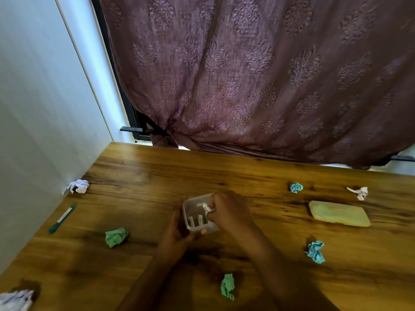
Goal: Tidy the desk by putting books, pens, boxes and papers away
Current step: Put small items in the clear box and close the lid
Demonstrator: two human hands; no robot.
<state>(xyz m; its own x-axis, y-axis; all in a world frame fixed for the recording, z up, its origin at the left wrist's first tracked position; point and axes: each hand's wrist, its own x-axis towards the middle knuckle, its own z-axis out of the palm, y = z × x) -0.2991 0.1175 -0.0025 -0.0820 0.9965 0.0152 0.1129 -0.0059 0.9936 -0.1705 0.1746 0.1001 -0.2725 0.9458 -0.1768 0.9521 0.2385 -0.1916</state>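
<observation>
Purple patterned curtain [258, 75] fills upper view, folds bunched twd its lower-left corner. Black window frame [107, 41] runs along curtain's left edge; white wall [33, 108] left of that. Black bar [403, 158] pokes out at curtain's lower-right.

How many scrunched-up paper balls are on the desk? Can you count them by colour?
White paper balls: 3
Green paper balls: 2
Blue paper balls: 2
Total: 7
</observation>
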